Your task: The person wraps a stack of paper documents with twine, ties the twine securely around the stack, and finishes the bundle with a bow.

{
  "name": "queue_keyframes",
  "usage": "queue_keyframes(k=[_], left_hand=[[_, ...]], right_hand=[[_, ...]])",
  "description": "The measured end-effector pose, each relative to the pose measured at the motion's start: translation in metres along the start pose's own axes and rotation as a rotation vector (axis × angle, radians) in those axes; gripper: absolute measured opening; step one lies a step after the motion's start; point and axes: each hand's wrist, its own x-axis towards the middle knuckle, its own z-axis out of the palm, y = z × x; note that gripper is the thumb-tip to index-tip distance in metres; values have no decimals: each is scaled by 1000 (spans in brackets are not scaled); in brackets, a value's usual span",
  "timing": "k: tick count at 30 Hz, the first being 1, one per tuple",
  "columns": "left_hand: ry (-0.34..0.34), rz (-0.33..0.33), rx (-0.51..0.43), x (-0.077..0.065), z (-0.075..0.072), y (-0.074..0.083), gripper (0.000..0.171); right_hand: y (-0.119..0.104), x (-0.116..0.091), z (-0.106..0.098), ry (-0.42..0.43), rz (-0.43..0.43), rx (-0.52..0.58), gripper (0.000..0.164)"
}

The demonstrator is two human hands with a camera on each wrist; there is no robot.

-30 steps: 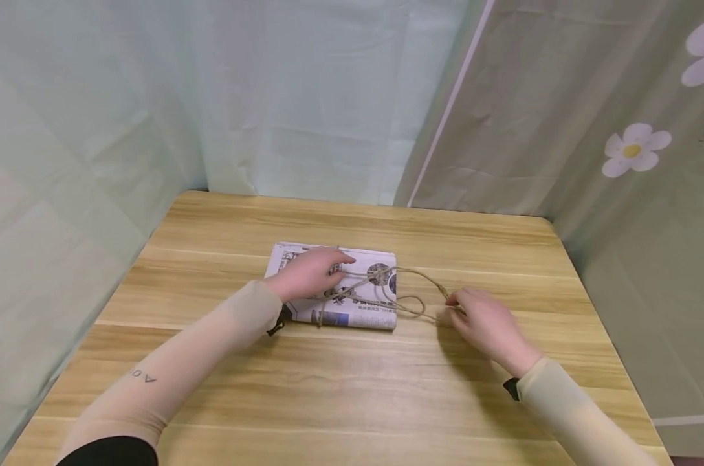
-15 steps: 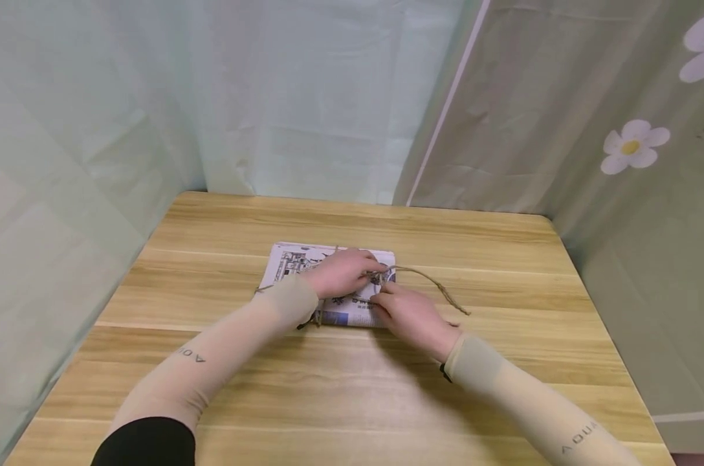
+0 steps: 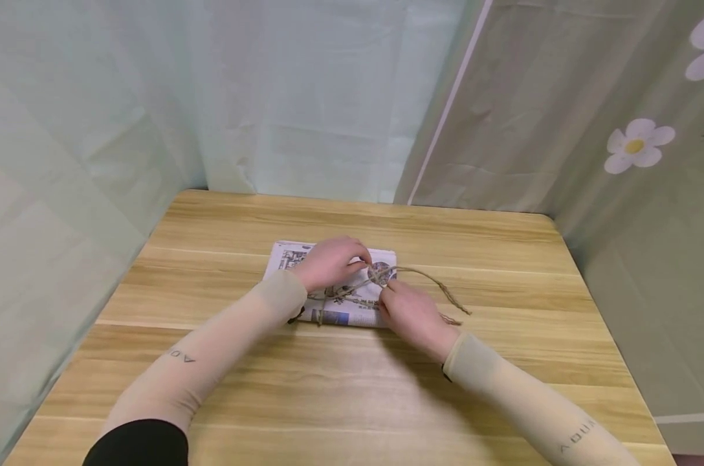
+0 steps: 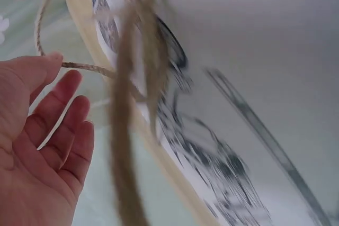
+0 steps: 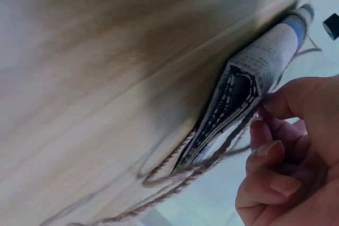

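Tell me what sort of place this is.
Probably an indoor work nook, curtained off: a rectangular light-brown wood-grain table is hemmed in by a pale green hanging sheet and a grey-brown hanging sheet printed with white, yellow-centred flowers.

In front of me, the folded newspaper lies flat on the surface, white with black print and bluish near its closest edge. Brown twine loops round it, crosses on top and trails past its right side.
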Motion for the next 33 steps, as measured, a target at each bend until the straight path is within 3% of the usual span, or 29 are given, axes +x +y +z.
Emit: queue_keyframes(k=[4,11,17,20,24,28,33], left_hand=[[45,-24,-9,-12,-9,-12,17],[83,-129,-26,-37,-19,-39,16],[2,-178,-31,-53,-17,-51,15],[-43,-196,-28,-55,-19,-48,22],[-54,-192,-14,-49,-18,-37,36],[-74,-116,3,-37,-10,-22,40],[-87,-37,25,-26,-1,-9,33]], right_hand=[[5,-12,-7,-13,27,36,11],[28,-40,-21,-61,153,77,5],[48,-66,-30,-30,196,77,7],[53,-77,-34,-19,212,71,6],[57,-89,-37,-25,221,60,7],[60,-97,-37,-47,229,52,8],[64,-101,-36,-75,243,60,9]])
